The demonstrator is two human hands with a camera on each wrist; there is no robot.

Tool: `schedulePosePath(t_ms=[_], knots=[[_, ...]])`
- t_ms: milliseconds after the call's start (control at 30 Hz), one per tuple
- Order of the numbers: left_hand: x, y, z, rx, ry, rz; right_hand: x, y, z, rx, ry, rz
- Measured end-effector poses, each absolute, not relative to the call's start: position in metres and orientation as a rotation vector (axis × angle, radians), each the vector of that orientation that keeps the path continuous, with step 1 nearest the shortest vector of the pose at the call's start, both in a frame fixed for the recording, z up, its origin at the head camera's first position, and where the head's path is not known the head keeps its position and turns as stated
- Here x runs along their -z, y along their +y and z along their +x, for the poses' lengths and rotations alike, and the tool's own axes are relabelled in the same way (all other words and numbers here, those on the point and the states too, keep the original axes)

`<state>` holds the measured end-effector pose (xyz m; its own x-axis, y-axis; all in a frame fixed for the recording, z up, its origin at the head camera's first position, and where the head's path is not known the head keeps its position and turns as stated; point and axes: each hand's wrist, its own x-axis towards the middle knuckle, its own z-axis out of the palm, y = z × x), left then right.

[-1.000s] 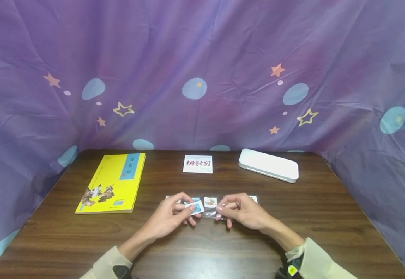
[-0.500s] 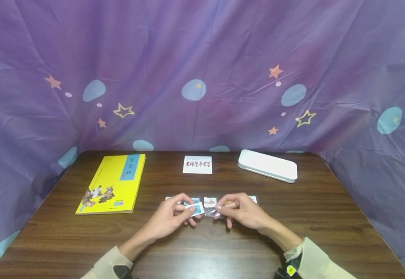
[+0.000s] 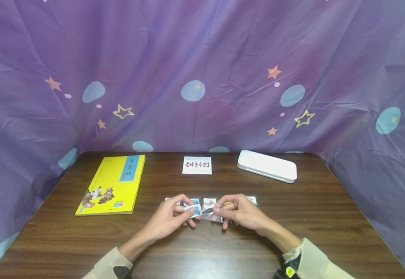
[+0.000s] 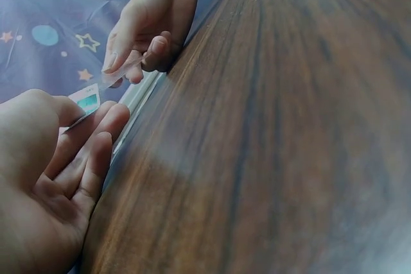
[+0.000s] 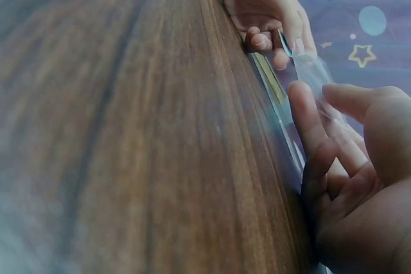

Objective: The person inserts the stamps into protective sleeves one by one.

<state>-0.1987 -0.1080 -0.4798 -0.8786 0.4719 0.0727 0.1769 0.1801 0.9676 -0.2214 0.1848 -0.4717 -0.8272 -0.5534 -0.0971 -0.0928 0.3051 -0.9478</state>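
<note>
My left hand [image 3: 169, 217] pinches a small blue-and-white stamp [image 3: 196, 210] between thumb and index finger, the picture side up. Opposite it, my right hand [image 3: 247, 214] pinches a small clear plastic sleeve [image 3: 212, 216] by its right side. The sleeve's left edge lies close to the stamp; in the right wrist view the clear sleeve [image 5: 313, 74] meets or overlaps the stamp's edge, and I cannot tell whether the stamp is inside it. Behind the hands, a row of small picture stamps lies on the table, among them a white one [image 3: 209, 203]. The hands hide part of this row.
A yellow book [image 3: 113, 182] lies at the left of the wooden table [image 3: 202, 248]. A white card with red writing [image 3: 197, 166] is at the back middle, and a white case [image 3: 267, 166] at the back right. A purple curtain [image 3: 202, 58] hangs behind.
The clear sleeve has tilted and spread further out toward the table's near side, with the right fingers shifting slightly left. The left hand still holds the stamp in nearly the same place.
</note>
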Motion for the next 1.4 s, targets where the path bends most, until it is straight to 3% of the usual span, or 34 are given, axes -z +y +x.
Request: schedulePosePath(t_ms=[1400], knots=[[0.4756,-0.1046,-0.1949,-1.770,2.230,0.544,0.4692,0.1817,-0.2193,1.562,2.206,-0.650]])
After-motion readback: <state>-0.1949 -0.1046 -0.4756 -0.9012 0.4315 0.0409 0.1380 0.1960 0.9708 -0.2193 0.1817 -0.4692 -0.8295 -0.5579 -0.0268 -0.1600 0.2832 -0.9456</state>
